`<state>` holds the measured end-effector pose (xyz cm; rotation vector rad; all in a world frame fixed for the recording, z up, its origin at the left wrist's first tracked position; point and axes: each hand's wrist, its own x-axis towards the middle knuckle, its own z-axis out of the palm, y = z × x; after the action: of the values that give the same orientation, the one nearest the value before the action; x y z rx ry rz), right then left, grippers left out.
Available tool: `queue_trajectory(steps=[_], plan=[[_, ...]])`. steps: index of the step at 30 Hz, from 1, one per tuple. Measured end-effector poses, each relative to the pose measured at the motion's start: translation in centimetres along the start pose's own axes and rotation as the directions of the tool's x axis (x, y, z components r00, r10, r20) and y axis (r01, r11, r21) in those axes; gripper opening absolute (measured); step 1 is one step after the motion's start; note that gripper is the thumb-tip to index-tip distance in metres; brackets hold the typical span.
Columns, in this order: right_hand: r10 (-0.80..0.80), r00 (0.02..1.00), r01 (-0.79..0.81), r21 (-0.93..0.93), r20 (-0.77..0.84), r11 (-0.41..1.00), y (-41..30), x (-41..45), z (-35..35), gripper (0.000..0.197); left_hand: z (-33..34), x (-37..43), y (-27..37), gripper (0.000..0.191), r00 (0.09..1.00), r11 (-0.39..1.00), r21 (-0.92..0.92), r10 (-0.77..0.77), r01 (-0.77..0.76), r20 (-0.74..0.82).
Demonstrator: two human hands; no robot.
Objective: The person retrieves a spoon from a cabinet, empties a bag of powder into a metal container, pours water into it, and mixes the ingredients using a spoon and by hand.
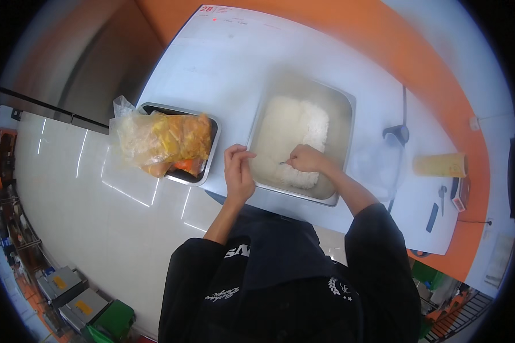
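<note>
A deep stainless-steel pan [341, 128] stands before me on the white table, holding a broad bed of white rice [315, 122]. Haze blurs the pan's far end. The left part of the rice looks smooth and dull; the right strip is brighter and grainy. My right hand [307, 158] is closed over the rice, gripping a small metal utensil [282, 163] whose short tip shows; the rest is hidden in the fist. At the pan's left rim, my left hand [239, 173] is raised with fingers loosely bent and nothing visible in it.
Left of the pan, a dark metal tray [214, 145] carries plastic bags of yellow-orange food [167, 137], overhanging its left side. To the right lie a clear plastic container [373, 171], a dark-handled item [397, 133], a yellowish roll [440, 165] and a dark flat object [432, 218].
</note>
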<state>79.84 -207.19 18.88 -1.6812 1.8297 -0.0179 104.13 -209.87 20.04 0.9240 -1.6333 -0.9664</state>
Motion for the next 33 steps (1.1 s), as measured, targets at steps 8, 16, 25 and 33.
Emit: queue_trajectory(steps=[8,16,25,33], plan=[[-0.003,0.988,-0.002,0.029,0.157,1.000,-1.1,0.2,-0.8,0.030,-0.1,0.0,-0.2,0.017,1.000,1.000,-0.011,-0.007,0.007,0.008],[-0.218,0.976,0.217,-0.137,0.008,0.967,-0.3,1.5,-1.8,0.034,-0.1,0.0,-0.1,0.018,0.999,1.000,-0.011,-0.023,0.024,0.023],[0.312,0.907,-0.278,0.154,-0.283,0.948,-0.1,2.4,-3.7,0.035,-0.2,0.0,-0.1,0.016,1.000,1.000,-0.005,0.011,-0.011,0.013],[0.355,0.926,-0.327,0.193,-0.132,0.925,-1.6,1.9,-3.8,0.035,-0.1,0.0,0.1,0.016,1.000,0.999,-0.036,-0.008,0.008,0.003]])
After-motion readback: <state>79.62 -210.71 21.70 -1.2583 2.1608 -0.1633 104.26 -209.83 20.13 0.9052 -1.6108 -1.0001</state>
